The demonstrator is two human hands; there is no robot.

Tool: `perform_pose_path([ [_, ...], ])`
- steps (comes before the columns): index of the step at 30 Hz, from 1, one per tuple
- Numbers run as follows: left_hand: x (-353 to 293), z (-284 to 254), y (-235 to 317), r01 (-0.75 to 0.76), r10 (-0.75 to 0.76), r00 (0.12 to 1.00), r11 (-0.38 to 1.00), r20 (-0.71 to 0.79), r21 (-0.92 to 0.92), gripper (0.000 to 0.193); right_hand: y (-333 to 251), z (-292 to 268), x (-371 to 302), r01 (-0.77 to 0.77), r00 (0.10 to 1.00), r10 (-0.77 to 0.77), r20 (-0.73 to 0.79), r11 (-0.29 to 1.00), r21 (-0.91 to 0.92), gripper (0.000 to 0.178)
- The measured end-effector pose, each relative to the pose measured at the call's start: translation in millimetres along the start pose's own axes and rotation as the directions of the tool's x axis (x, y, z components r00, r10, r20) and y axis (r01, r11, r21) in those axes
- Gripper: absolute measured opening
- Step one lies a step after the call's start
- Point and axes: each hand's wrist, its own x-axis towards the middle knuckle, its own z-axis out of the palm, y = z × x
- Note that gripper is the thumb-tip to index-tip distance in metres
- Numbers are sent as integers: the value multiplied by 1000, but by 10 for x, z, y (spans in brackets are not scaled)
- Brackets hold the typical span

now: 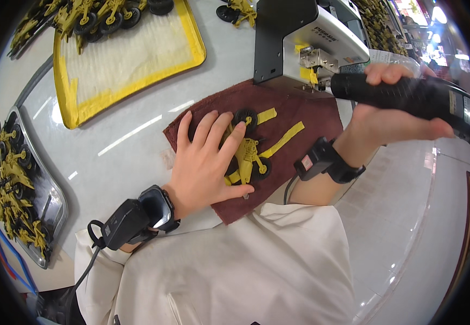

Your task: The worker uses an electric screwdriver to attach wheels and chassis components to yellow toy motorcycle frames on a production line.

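Observation:
A yellow plastic toy vehicle chassis (247,157) with black wheels lies on a maroon cloth (283,162). My left hand (199,168) rests across it, fingers spread, with the index fingertip at the far side and the thumb at the near side; part of the chassis is hidden beneath. In my right hand (384,108) is a black electric screwdriver (359,93), tilted almost level. Its tip points left at the metal outlet (317,59) of a white and black screw feeder (321,38); whether it touches cannot be told.
At the far left stands a yellow-rimmed tray (129,81), with more wheeled chassis at its back. A metal tray (56,203) of similar parts is on the left. Another chassis (241,12) lies beside the feeder. Yellow strips (284,139) lie on the cloth.

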Motion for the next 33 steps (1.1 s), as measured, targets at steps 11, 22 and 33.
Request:
perform_pose_path([
  [11, -51, 50, -56, -22, 22, 1000, 1000, -12, 17, 98, -796, -221, -1207, -291, 764, 34, 645, 910, 297, 85],
  [22, -29, 73, -22, -13, 13, 1000, 1000, -6, 17, 96, -663, -134, -1385, -249, 821, 27, 571, 916, 314, 83],
  [33, -120, -6, -26, 24, -24, 1000, 999, 3, -21, 96, -533, 118, -1463, -174, 823, -104, 558, 890, 422, 81],
])
